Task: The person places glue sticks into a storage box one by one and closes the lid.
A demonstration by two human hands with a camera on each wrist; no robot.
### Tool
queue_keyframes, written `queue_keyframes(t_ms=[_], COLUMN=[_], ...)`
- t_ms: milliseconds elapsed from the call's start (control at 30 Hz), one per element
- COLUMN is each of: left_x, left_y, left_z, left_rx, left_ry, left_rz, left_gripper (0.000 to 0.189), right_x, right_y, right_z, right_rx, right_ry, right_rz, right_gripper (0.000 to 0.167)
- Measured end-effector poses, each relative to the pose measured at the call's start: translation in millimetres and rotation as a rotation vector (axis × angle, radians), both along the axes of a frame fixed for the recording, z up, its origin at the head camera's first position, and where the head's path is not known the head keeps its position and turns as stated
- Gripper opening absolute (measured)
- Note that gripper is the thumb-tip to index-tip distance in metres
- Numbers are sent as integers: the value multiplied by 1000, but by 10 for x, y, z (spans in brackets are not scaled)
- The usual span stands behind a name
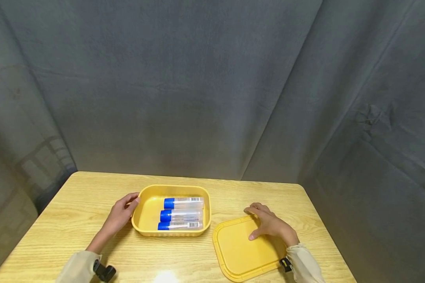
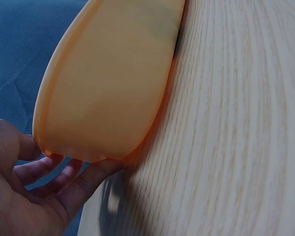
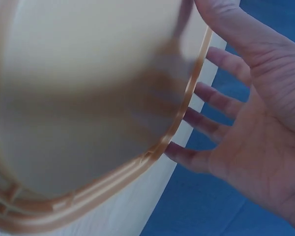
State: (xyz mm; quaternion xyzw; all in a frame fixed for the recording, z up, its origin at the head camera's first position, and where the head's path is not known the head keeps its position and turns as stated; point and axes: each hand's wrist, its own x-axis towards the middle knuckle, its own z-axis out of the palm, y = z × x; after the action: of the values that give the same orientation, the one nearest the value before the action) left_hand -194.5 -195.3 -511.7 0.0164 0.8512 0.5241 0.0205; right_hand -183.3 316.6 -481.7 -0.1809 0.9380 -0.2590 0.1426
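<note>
My left hand [image 1: 119, 215] touches the left end of a yellow plastic box [image 1: 148, 232]. Its fingertips rest against the outer wall of the box, as the left wrist view shows. Inside lie three clear tubes with blue caps: a far tube [image 1: 188, 203], a middle tube [image 1: 185, 215] and a near tube [image 1: 184, 225]. To the right, a flat yellow lid [image 1: 239, 247] lies on the table. My right hand [image 1: 267, 223] is over its far right part, fingers spread at the rim and thumb above the lid's surface. Whether the right fingertips touch the rim, I cannot tell.
The box and lid are on a light wooden table [image 1: 184, 257], close to each other. Grey curtains [image 1: 184, 98] hang behind the table and along both sides. Both wrists carry small black devices.
</note>
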Motion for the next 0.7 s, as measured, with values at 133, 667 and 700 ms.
queue_keyframes(t_ms=[133,667,700], left_x=[-2,3,0], left_y=[-6,3,7], left_z=[10,10,7], left_rx=[2,-17,-19], left_ry=[17,16,15], left_rz=[-2,-2,-1], left_gripper=[52,51,50], right_x=[-17,-132,-136], right_y=[-17,-41,-35], right_z=[-20,-73,-67], right_rx=[25,64,68], right_ry=[83,-19,-29], right_rz=[34,69,72], right_gripper=[75,64,64])
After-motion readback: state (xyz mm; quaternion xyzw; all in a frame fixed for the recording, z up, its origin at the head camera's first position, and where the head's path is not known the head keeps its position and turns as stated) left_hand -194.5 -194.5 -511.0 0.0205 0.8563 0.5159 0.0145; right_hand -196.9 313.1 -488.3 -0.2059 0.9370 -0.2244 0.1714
